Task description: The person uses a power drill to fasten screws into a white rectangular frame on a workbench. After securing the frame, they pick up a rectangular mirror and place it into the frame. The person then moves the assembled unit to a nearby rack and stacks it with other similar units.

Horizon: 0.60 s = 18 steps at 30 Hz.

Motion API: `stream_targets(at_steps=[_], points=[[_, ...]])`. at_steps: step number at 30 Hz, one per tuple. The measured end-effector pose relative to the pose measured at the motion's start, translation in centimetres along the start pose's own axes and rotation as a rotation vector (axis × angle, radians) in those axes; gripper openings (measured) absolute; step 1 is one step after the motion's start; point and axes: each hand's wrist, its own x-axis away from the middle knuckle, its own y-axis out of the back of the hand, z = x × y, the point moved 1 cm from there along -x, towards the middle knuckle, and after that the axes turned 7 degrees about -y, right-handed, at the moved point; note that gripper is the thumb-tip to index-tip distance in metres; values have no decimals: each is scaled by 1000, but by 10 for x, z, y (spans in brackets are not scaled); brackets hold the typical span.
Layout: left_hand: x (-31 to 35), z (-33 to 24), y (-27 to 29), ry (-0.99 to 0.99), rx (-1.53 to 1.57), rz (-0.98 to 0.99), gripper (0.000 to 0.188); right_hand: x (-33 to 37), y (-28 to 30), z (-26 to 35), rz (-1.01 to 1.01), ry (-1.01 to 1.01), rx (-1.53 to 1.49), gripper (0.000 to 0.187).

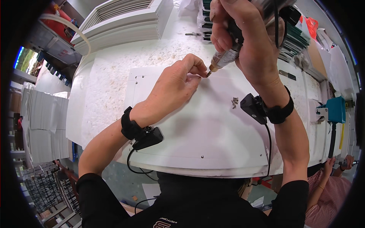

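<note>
A flat white panel (213, 133) lies on the workbench before me, with small screws set near its edges. My left hand (173, 81) is over its far part, thumb and forefinger pinching a small screw (208, 74). In my right hand (258, 49) is a power screwdriver (225, 58), tilted so that its tip meets the screw or sits just above it; I cannot tell which. Several loose screws (235, 102) lie in a small pile on the panel, below the right hand. Each wrist wears a black strap with a small box.
White louvred frames (125, 28) are stacked at the far left of the workbench (108, 79). Dark green strips (294, 43) lie beyond my right hand, near a short metal piece (288, 75). A teal tool (336, 110) stands at right. Another person's hand (329, 166) shows at lower right.
</note>
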Motion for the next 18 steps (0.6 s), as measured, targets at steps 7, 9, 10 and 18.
stream_targets(at_steps=[7,9,10,18], points=[[-2,6,-4,111,82,13,20,-3,4,-9,-38,-39,-36,32],[-2,6,-5,104,64,14,20,-5,5,-14,-17,-6,-45,32],[-1,4,-3,123,50,35,22,-5,5,-14,-8,-5,-56,32],[25,-1,3,-186,-673,219,49,-12,7,-18,108,-100,-15,31]])
